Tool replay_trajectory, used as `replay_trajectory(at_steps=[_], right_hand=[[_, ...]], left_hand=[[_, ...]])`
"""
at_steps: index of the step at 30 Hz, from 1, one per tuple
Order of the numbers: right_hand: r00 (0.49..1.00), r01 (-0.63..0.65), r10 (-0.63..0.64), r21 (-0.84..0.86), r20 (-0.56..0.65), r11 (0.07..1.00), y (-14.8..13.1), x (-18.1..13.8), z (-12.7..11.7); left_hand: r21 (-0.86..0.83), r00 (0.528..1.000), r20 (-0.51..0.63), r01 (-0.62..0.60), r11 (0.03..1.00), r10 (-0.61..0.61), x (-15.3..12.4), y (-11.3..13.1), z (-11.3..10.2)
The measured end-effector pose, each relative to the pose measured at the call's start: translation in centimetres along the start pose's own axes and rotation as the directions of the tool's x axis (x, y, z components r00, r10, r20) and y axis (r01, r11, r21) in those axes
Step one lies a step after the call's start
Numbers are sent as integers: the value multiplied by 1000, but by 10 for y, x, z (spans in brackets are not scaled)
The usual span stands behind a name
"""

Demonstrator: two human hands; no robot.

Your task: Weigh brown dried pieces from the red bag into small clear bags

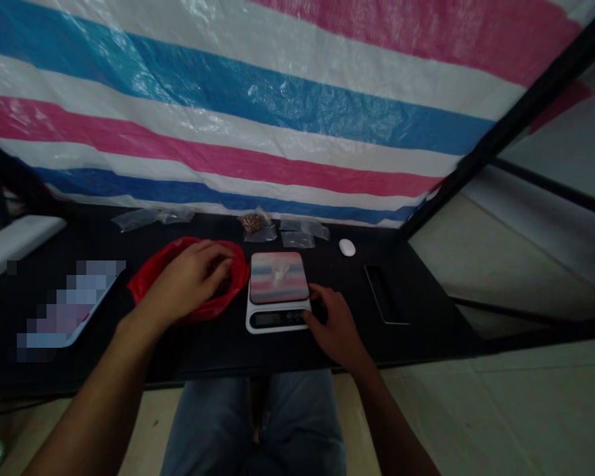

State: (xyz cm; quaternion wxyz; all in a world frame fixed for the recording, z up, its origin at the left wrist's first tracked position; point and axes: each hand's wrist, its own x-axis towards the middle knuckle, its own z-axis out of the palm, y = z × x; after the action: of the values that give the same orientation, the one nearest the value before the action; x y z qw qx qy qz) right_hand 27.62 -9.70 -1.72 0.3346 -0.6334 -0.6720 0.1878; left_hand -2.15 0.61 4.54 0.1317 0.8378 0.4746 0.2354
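Observation:
My left hand [196, 274] reaches over a red plastic bag [153, 264] lying open on the black table. Its fingers and thumb curl down into the bag's mouth; their tips are partly hidden, and what they hold, if anything, I cannot make out. To the right of the bag stands a white digital scale [277, 307] with a shiny weighing plate. Something small and clear, perhaps a little plastic bag [278, 271], shows on the plate. My right hand [334, 324] rests at the scale's right side, thumb at the buttons beside the display, fingers apart at the edge.
Behind the scale lie a clear bag of small brown pieces [252, 223] and flat clear bags [297, 239]. More clear bags [139, 218] lie further left. A white oval object [347, 248] and a dark phone [385, 294] are at the right. A striped tarp [258, 119] hangs behind the table.

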Motion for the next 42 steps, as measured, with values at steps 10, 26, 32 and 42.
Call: replay_trajectory(at_steps=[10, 26, 32, 42], right_hand=[[999, -21, 21, -15, -26, 1000, 3, 3, 5], [997, 3, -6, -38, -77, 999, 4, 4, 12], [996, 8, -12, -42, -92, 999, 6, 6, 14], [993, -23, 31, 72, -112, 997, 9, 10, 16]], left_hand=[[253, 946, 269, 111, 961, -180, -17, -56, 10], [283, 911, 327, 159, 946, -251, -11, -41, -1], [319, 920, 285, 176, 932, -271, -13, -33, -4], [344, 940, 212, 186, 921, -269, -14, -21, -21]])
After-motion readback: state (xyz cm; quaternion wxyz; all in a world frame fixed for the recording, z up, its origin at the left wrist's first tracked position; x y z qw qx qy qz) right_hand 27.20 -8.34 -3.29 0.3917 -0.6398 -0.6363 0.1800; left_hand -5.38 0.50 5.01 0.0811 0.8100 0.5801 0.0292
